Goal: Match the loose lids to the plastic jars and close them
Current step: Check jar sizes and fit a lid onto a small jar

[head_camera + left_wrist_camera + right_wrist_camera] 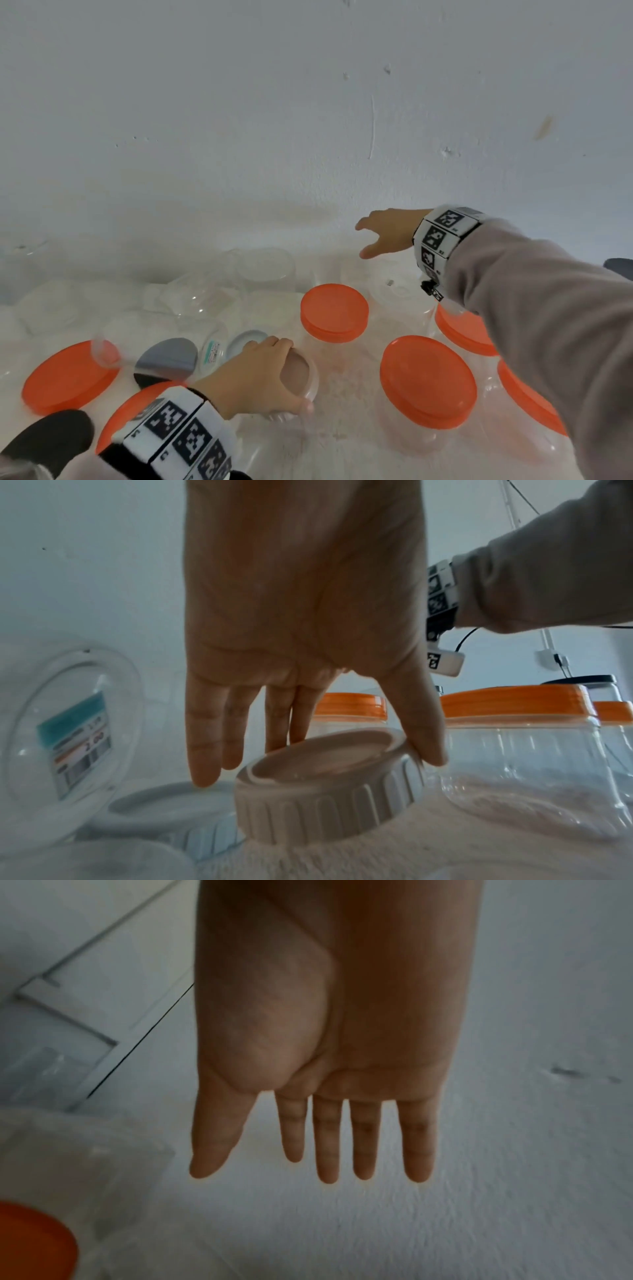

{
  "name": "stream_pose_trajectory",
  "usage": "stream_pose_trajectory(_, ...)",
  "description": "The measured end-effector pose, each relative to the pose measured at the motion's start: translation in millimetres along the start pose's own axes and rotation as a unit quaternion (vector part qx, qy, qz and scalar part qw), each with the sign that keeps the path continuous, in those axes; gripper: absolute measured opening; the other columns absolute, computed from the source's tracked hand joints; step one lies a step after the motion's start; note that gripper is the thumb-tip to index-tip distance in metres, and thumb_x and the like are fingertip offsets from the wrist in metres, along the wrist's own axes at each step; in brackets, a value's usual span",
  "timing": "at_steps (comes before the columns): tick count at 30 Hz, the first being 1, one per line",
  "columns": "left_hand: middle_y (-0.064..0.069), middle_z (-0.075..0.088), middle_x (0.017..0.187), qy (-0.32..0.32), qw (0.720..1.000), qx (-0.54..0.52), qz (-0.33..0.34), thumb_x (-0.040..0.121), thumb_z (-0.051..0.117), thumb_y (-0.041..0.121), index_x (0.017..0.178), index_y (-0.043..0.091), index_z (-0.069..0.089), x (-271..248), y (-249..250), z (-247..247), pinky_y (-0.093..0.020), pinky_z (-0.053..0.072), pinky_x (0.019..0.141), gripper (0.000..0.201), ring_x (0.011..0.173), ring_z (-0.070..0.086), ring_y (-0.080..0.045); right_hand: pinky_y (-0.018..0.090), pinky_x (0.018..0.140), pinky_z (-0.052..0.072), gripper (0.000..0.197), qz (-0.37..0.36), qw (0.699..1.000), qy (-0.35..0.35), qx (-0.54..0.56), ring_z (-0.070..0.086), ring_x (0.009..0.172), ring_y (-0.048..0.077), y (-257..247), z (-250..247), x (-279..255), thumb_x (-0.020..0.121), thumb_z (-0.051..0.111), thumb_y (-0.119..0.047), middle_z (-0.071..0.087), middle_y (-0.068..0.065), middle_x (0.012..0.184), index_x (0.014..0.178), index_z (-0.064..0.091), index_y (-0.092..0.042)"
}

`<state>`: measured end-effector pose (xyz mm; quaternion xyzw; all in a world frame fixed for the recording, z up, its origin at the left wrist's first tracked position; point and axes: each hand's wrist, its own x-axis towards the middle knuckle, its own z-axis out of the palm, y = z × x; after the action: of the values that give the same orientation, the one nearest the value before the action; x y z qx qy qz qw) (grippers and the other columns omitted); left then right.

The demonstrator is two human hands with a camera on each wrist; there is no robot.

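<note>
Left hand point(304, 620) has a white ribbed lid point(329, 783) pinched by its rim, thumb on one side and fingers on the other, tilted up off the white surface point(342, 411) at front centre. Whether that surface is a desk I can't tell. Right hand point(329, 1042) is spread, fingers straight and apart, holding nothing, stretched toward the back wall above the clear jars.

Progress check: several jars already wear orange lids. One capped jar point(334, 313) stands mid-field and another point(428, 380) sits nearer, with two more partly hidden under the right sleeve. So a fair share looks done.

Still plenty left, though. Loose lids lie at front left: an orange one point(68, 375), a second orange partly under the left wrist, a grey one point(166, 359) and another white one point(164, 804) beside the held lid. Open clear jars point(263, 270) crowd the back, one with a label lying on its side point(68, 739). By my read, the white lid has yet to find its jar.
</note>
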<state>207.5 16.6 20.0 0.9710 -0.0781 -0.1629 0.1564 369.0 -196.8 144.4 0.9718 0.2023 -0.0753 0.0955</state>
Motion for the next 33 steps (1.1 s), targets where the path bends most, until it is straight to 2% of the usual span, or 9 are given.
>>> stream_pose_trajectory(8, 0.009, 0.029, 0.148, 0.021, 0.998, -0.057, -0.016, 0.072, 0.068, 0.064, 0.15, 0.022, 0.019, -0.5, -13.7, -3.8, -0.026, 0.03, 0.106, 0.101, 0.136, 0.027, -0.013, 0.044, 0.113, 0.028, 0.088, -0.023, 0.986, -0.105, -0.124, 0.032, 0.14, 0.022, -26.9, 3.6, 48.0, 0.085, 0.059, -0.06, 0.03, -0.001, 0.156, 0.153, 0.016, -0.022)
stream_pose_trajectory(14, 0.01, 0.03, 0.147, 0.032, 0.996, -0.075, -0.023, 0.07, 0.07, 0.065, 0.148, 0.023, 0.022, 0.1, -18.3, -3.1, -0.028, 0.03, 0.108, 0.101, 0.135, 0.028, -0.012, 0.045, 0.114, 0.026, 0.096, -0.025, 0.966, -0.148, -0.209, 0.028, 0.143, 0.022, -45.0, 6.0, 65.3, 0.082, 0.061, -0.062, 0.024, -0.003, 0.158, 0.154, 0.009, -0.024)
stream_pose_trajectory(18, 0.011, 0.032, 0.144, 0.031, 0.996, -0.086, -0.024, 0.07, 0.07, 0.065, 0.148, 0.024, 0.022, 1.1, -18.3, -4.3, -0.03, 0.032, 0.108, 0.1, 0.134, 0.029, -0.012, 0.046, 0.112, 0.03, 0.103, -0.036, 0.954, -0.171, -0.246, 0.03, 0.141, 0.023, -47.9, 15.1, 80.5, 0.076, 0.063, -0.068, 0.027, -0.004, 0.157, 0.153, 0.009, -0.028)
stream_pose_trajectory(21, 0.011, 0.031, 0.144, 0.031, 0.995, -0.088, -0.022, 0.071, 0.07, 0.065, 0.148, 0.023, 0.021, 0.0, -17.4, -4.4, -0.029, 0.032, 0.107, 0.101, 0.134, 0.029, -0.012, 0.046, 0.105, 0.036, 0.103, -0.042, 0.945, -0.164, -0.28, 0.039, 0.135, 0.026, -46.1, 26.6, 94.0, 0.073, 0.063, -0.071, 0.033, -0.003, 0.153, 0.153, 0.012, -0.031)
stream_pose_trajectory(23, 0.01, 0.03, 0.146, 0.028, 0.995, -0.091, -0.021, 0.071, 0.069, 0.065, 0.15, 0.023, 0.019, -1.0, -16.6, -3.6, -0.029, 0.032, 0.107, 0.102, 0.134, 0.029, -0.012, 0.043, 0.1, 0.042, 0.091, -0.046, 0.944, -0.14, -0.296, 0.047, 0.127, 0.026, -43.8, 35.1, 100.5, 0.079, 0.06, -0.067, 0.038, -0.003, 0.147, 0.151, 0.016, -0.033)
stream_pose_trajectory(26, 0.01, 0.03, 0.146, 0.023, 0.995, -0.095, -0.021, 0.072, 0.07, 0.064, 0.15, 0.022, 0.018, -2.7, -15.9, -1.8, -0.029, 0.032, 0.107, 0.103, 0.133, 0.031, -0.011, 0.035, 0.085, 0.047, 0.061, -0.038, 0.956, -0.086, -0.28, 0.058, 0.106, 0.023, -38.0, 46.5, 112.8, 0.091, 0.045, -0.058, 0.05, -0.005, 0.131, 0.146, 0.032, -0.035)
stream_pose_trajectory(30, 0.009, 0.03, 0.147, 0.026, 0.995, -0.098, -0.019, 0.072, 0.07, 0.063, 0.151, 0.021, 0.017, -5.0, -16.8, -1.6, -0.028, 0.031, 0.108, 0.104, 0.135, 0.03, -0.011, 0.034, 0.071, 0.049, 0.053, -0.005, 0.975, -0.046, -0.215, 0.058, 0.082, 0.02, -32.7, 56.2, 125.4, 0.088, 0.039, -0.06, 0.058, -0.006, 0.106, 0.129, 0.051, -0.029)
stream_pose_trajectory(31, 0.01, 0.029, 0.148, 0.029, 0.994, -0.099, -0.018, 0.072, 0.07, 0.064, 0.151, 0.021, 0.016, -5.7, -17.0, -2.3, -0.026, 0.03, 0.107, 0.104, 0.135, 0.029, -0.011, 0.032, 0.062, 0.046, 0.054, 0.007, 0.981, -0.033, -0.191, 0.055, 0.074, 0.018, -31.8, 58.0, 125.5, 0.087, 0.036, -0.062, 0.058, -0.007, 0.095, 0.124, 0.055, -0.028)
stream_pose_trajectory(33, 0.011, 0.028, 0.149, 0.039, 0.994, -0.098, -0.016, 0.072, 0.069, 0.065, 0.151, 0.022, 0.016, -6.7, -17.9, -3.4, -0.023, 0.028, 0.103, 0.104, 0.135, 0.029, -0.01, 0.03, 0.047, 0.029, 0.058, 0.03, 0.987, -0.007, -0.158, 0.046, 0.061, 0.014, -31.8, 60.7, 126.0, 0.086, 0.028, -0.067, 0.052, -0.008, 0.074, 0.112, 0.061, -0.027)
